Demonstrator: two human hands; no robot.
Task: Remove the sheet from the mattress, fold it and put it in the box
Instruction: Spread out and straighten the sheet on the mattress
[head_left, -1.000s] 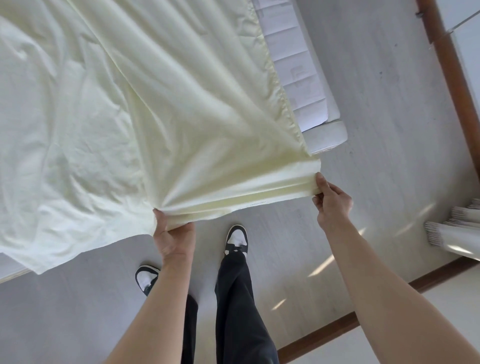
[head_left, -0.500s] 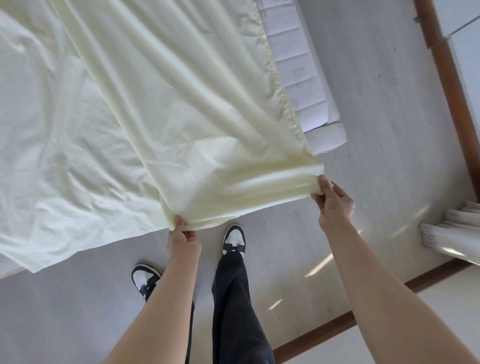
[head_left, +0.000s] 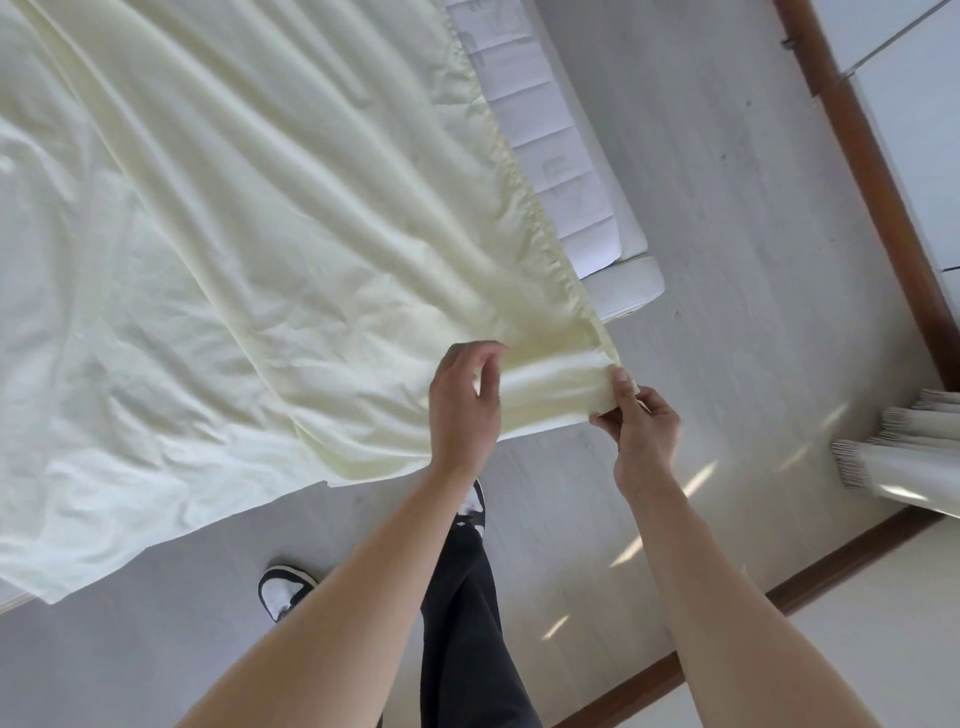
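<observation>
The pale yellow sheet (head_left: 249, 218) is spread loosely over the white mattress (head_left: 563, 176), and its near edge hangs over the floor. My right hand (head_left: 641, 421) pinches the sheet's near right corner between thumb and fingers. My left hand (head_left: 462, 405) hovers over the same edge a little to the left, fingers loosely curved, with no cloth held in them. The bare quilted mattress corner shows to the right of the sheet. No box is in view.
Grey floor (head_left: 753, 260) lies to the right and in front of the bed. A brown wooden skirting (head_left: 878, 197) runs along the wall. White pleated curtain ends (head_left: 914, 457) hang at the right edge. My black-and-white shoe (head_left: 283, 592) stands near the bed.
My left hand has let go of the sheet's near edge and moved right, toward my right hand. The released edge has dropped. My right hand keeps its pinch on the corner.
</observation>
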